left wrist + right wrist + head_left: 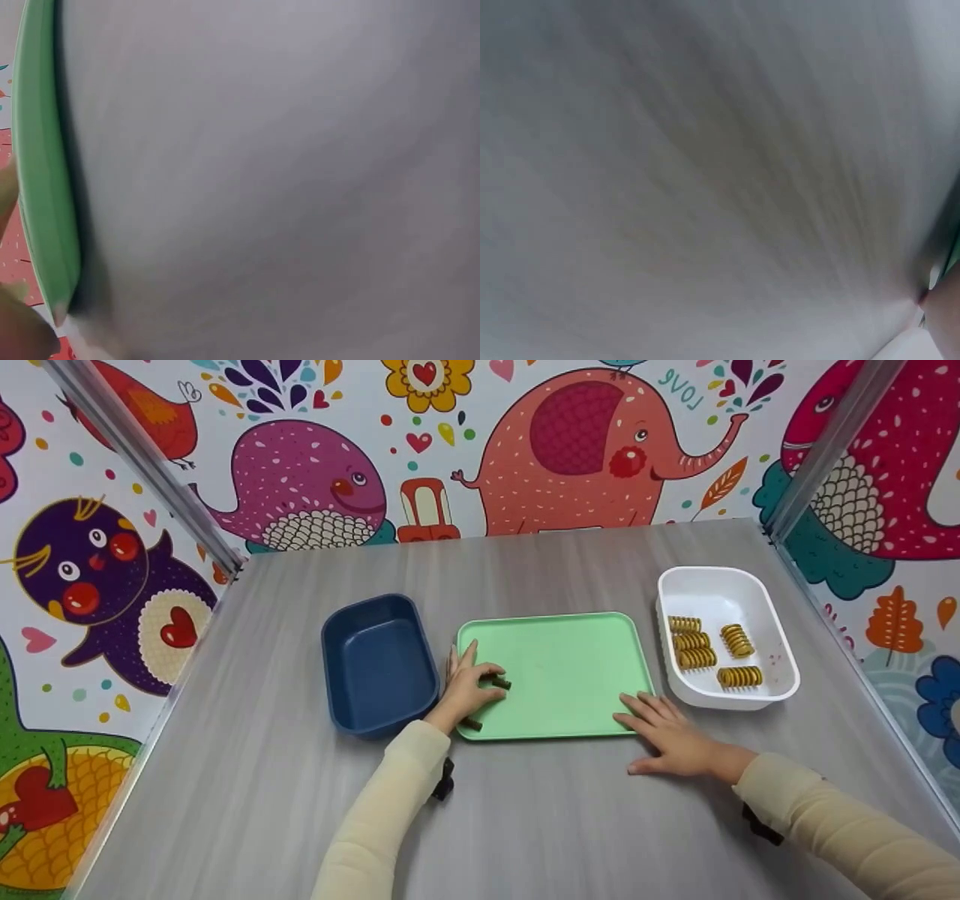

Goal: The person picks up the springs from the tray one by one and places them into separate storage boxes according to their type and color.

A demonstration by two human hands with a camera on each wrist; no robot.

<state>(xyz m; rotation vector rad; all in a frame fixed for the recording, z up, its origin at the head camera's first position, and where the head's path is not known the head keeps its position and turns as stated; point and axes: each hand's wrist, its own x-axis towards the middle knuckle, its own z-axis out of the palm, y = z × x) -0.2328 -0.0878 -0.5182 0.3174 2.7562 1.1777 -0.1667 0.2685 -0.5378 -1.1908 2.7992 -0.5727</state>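
A green tray (555,675) lies mid-table. Over its left side, my left hand (471,690) pinches a short dark brown stick (501,683) between thumb and fingers. Another brown stick (472,724) lies by the tray's near left corner, partly covered by the hand. My right hand (675,739) rests with spread fingers on the tray's near right corner, holding nothing. In the left wrist view the tray's rim (41,165) runs down the left edge, with blurred fingers beside it. Mostly tabletop fills the right wrist view.
Left of the tray stands a dark blue bin (382,660) with nothing visible in it. A white bin (731,701) on the right holds several golden-brown ridged coils (739,640). Metal posts and a cartoon-printed wall bound the grey table (247,735).
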